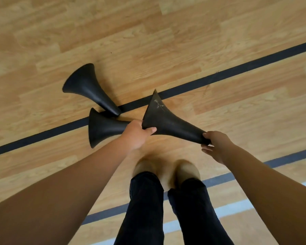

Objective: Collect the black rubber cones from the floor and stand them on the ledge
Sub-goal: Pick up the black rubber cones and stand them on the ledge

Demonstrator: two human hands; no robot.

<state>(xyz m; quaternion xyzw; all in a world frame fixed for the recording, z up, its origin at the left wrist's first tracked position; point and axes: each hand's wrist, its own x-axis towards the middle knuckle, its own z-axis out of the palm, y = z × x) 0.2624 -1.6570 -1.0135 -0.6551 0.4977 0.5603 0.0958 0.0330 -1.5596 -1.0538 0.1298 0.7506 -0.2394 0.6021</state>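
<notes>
Holding one black rubber cone [170, 122] sideways between both hands over the wooden floor [184, 41].
The left hand [136, 134] clamps fingers and thumb on the flared base rim. The right hand [217, 145] pinches the narrow tip, thumb on top and fingers beneath. Two more cones, the far cone [88, 85] and the near cone [102, 128], lie on their sides close together by the black line [237, 71].

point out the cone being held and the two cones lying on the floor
held cone [173, 123], head view, middle of its body
upper floor cone [86, 85], head view, its flared base
lower floor cone [101, 128], head view, its flared base
</notes>
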